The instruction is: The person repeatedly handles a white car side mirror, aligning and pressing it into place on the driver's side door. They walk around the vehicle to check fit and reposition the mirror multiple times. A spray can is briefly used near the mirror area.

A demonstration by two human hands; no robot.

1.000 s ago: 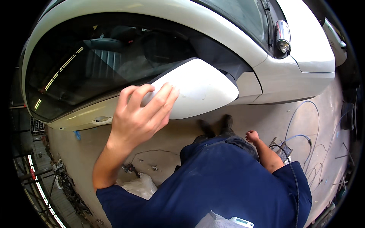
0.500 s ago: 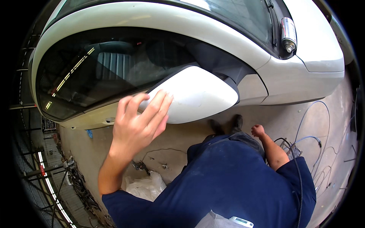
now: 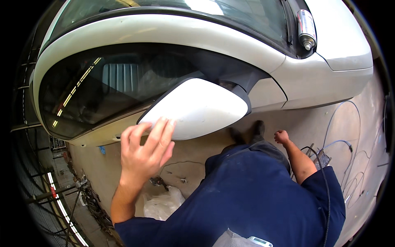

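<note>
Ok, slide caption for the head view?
Left hand at the white mirror cover, right hand away from it, spray can beside the windscreen.

The mirror cover (image 3: 201, 109) looked smooth and glossy, its black trim (image 3: 243, 94) like matt plastic. The side window (image 3: 127, 88) at ten o'clock was shiny glass; the spray can (image 3: 306, 26) near two, glossy metal. At five, the shirt (image 3: 247, 193) was matt cloth; at seven, the sheeting (image 3: 164, 204) crinkled plastic.

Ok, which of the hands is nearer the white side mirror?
Left. The left hand has its fingers at the left end of the side mirror; the right hand hangs apart, past its right end in view.
</note>
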